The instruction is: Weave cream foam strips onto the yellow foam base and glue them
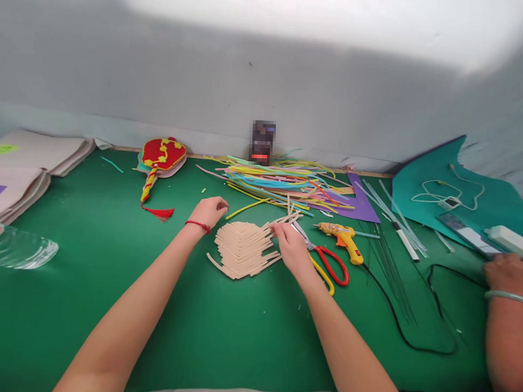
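Note:
A leaf-shaped piece of cream strips (241, 249), laid in a chevron pattern, lies flat on the green table. At its right edge, the fingers of my right hand (289, 242) are closed around a loose cream strip (264, 226). My left hand (210, 211) hovers by the piece's upper left, its fingers curled together; anything in them is too small to make out. Scissors (335, 266) with one red and one yellow handle lie partly under my right hand. Just beyond them rests a yellow glue gun (346, 240).
A heap of coloured strips (270, 182) spreads behind the work. Back left lies a red and yellow fan (163, 155) with a tassel. A black cord (404, 337) loops on the right, near another person's hand (510, 276) and a phone (466, 232). Clear plastic (23, 248) sits left.

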{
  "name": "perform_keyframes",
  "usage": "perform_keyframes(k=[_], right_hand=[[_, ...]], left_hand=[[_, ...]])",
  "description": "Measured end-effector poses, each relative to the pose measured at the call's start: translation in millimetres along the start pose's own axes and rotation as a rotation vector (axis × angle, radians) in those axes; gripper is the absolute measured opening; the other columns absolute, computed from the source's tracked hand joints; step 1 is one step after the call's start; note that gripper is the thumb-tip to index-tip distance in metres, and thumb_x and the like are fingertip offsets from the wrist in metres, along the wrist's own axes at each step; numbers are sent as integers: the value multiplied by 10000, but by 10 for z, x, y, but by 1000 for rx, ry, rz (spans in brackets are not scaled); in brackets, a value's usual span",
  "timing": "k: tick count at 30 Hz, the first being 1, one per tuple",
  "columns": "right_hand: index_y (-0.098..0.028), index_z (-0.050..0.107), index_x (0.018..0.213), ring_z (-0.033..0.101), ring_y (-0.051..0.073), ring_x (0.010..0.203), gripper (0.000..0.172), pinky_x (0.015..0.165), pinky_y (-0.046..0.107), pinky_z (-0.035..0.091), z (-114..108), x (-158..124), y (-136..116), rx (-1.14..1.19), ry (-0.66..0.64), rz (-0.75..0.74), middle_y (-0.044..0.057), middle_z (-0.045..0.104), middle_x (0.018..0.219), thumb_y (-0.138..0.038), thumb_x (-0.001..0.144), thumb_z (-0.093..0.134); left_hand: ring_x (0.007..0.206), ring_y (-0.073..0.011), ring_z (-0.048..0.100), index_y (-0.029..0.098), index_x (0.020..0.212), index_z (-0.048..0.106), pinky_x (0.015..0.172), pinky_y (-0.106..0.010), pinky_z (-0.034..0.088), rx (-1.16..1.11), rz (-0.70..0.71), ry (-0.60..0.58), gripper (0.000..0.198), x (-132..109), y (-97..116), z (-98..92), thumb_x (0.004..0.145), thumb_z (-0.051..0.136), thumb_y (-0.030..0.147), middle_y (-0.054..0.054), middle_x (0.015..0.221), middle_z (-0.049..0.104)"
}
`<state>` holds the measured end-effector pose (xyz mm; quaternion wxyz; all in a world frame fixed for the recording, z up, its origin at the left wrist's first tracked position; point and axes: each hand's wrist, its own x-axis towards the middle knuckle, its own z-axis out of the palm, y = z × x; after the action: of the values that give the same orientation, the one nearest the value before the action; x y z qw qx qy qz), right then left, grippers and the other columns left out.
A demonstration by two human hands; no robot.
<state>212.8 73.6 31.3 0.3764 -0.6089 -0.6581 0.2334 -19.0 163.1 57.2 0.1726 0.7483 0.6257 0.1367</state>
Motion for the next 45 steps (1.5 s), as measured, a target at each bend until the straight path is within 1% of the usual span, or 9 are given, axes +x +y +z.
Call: perform_keyframes(k=[9, 18, 25, 28, 31, 34, 39, 42, 45], right_hand=[[-215, 641, 823, 633, 217, 852, 423, 781, 333, 479, 29, -107, 108, -12, -74, 57, 61, 688, 863, -498, 940, 349], [-207, 666, 786, 657, 231, 781, 481, 775, 369, 491, -176, -42, 122, 272, 124, 230, 67, 713, 815, -627, 854, 443], [-178, 703, 791, 677, 238, 783, 621, 766, 388, 510, -128, 23, 191, 601, -7, 371, 95, 721, 784, -763, 719, 509], [-184, 686, 889, 635, 242, 980, 589, 906, 401, 460, -132, 14, 182, 554, 171, 310, 102, 703, 995, -728, 751, 508], [-199, 625, 875, 616, 209, 927, 492, 893, 377, 455, -141, -7, 140, 429, 463, 260, 63, 677, 932, -672, 758, 556], [-210, 596, 846, 620, 187, 726, 447, 707, 344, 504, -131, -47, 17, 578, 335, 314, 25, 654, 754, -645, 743, 602], [-290, 586, 1174, 578, 266, 1147, 629, 879, 444, 514, -142, -154, -262, 1213, -266, 297, 65, 606, 1279, -664, 674, 668], [-276, 612, 1173, 538, 281, 1210, 628, 937, 453, 498, -152, -166, -298, 1352, -190, 341, 54, 628, 1259, -633, 664, 701], [-244, 630, 1162, 593, 268, 1143, 513, 933, 421, 517, -122, -120, -232, 1324, 11, 416, 44, 690, 1146, -373, 687, 774]], left_hand=[[872, -241, 619, 179, 772, 624, 759, -320, 480, -232, 34, -233, 241, -110, 17, 200, 567, 696, 285, -52, 872, 661], [594, -138, 567, 196, 809, 498, 527, -223, 373, -651, 60, -466, 368, -88, -81, -106, 605, 669, 449, 35, 621, 625], [591, -124, 574, 185, 809, 491, 555, -225, 381, -800, 5, -424, 438, -66, -145, -121, 578, 734, 466, 32, 643, 648], [590, -129, 586, 183, 814, 495, 563, -232, 395, -839, -36, -382, 473, -62, -146, -133, 556, 756, 481, 33, 642, 652], [592, -137, 596, 182, 800, 499, 560, -237, 402, -882, -100, -287, 510, -74, -107, -237, 505, 784, 486, 32, 634, 651], [596, -145, 603, 187, 790, 500, 555, -237, 407, -867, -96, -109, 472, -170, 48, -400, 539, 763, 489, 28, 635, 650], [770, -159, 651, 209, 848, 530, 670, -252, 483, -580, 210, 186, 122, -648, 577, -470, 800, 584, 308, -3, 813, 685], [801, -175, 655, 221, 910, 562, 729, -286, 499, -175, 506, -37, 139, -917, 839, -348, 802, 555, 133, -13, 867, 697], [981, -221, 632, 201, 944, 563, 882, -347, 480, -97, 692, -172, 239, -949, 878, -297, 740, 671, 142, -54, 1026, 686]])
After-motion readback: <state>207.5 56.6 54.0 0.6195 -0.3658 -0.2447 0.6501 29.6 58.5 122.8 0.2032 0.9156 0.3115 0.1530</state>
